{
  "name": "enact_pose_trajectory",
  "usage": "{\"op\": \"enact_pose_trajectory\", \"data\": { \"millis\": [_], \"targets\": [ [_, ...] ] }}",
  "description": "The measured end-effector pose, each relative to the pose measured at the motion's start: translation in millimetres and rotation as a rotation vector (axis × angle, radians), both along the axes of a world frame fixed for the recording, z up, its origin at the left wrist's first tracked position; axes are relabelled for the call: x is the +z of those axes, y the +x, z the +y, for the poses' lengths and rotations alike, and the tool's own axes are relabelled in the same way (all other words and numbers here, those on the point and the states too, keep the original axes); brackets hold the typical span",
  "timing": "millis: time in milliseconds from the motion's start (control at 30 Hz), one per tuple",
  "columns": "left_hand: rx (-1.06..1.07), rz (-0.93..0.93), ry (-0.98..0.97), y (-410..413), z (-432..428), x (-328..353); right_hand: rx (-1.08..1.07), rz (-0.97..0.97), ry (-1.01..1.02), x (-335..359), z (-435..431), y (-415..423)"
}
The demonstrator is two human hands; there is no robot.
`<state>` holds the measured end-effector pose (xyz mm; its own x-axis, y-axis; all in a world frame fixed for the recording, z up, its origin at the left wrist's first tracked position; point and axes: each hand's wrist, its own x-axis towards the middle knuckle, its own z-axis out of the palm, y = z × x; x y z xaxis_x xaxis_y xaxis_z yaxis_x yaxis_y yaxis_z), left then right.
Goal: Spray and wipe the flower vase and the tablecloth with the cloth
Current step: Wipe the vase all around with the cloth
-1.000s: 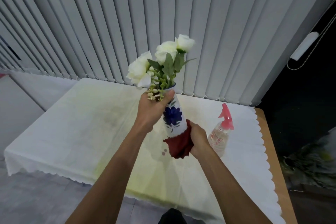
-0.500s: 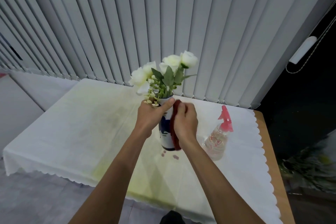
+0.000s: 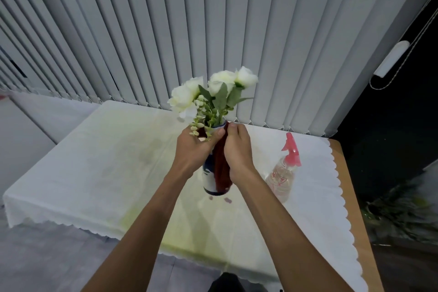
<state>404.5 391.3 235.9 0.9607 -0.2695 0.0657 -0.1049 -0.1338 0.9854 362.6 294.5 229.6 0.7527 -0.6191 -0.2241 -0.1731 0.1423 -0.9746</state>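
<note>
Above tablecloth (image 3: 99, 173), both hands' grip encloses cloth-wrapped vase (image 3: 208, 180).

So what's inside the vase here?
White flowers with green stems stand in the vase. Its inside is hidden: the left hand and the red cloth cover the neck.
</note>
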Motion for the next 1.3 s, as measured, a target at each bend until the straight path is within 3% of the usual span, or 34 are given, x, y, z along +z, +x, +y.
{"op": "enact_pose_trajectory", "data": {
  "millis": [133, 267, 367, 433, 600, 700, 800, 933, 1033, 1167, 1300],
  "targets": [
    [-0.015, 0.022, -0.115, 5, 0, 7, -0.004, 0.080, 0.009, -19, -10, -16],
    [-0.034, 0.064, -0.219, 7, 1, 12, 0.075, 0.280, 0.586, -52, -22, -33],
    [-0.021, 0.054, -0.223, 0, -6, 9, 0.029, 0.303, 0.725, -61, -24, -32],
    [0.020, -0.004, -0.115, -5, -12, 4, -0.006, 0.277, 0.738, -61, -21, -29],
    [0.184, -0.191, 0.238, -1, -14, -3, -0.090, 0.253, 0.498, -54, -19, -27],
    [0.182, -0.163, 0.243, -1, -13, 4, -0.052, 0.243, 0.268, -45, -20, -22],
    [0.141, -0.198, 0.262, -3, -16, 1, 0.005, 0.104, 0.125, -19, -18, -12],
    [0.102, -0.182, 0.204, -5, -17, 1, 0.061, -0.109, 0.080, 13, -18, 0],
    [0.069, -0.195, 0.127, 0, -13, 7, 0.096, -0.042, -0.058, -3, -24, -8],
    [0.025, -0.103, 0.052, 4, -5, 2, 0.134, 0.141, -0.030, -12, -33, -10],
    [-0.022, -0.173, 0.168, 0, -8, -2, 0.071, -0.023, 0.013, 16, -27, 6]
  ]
}}
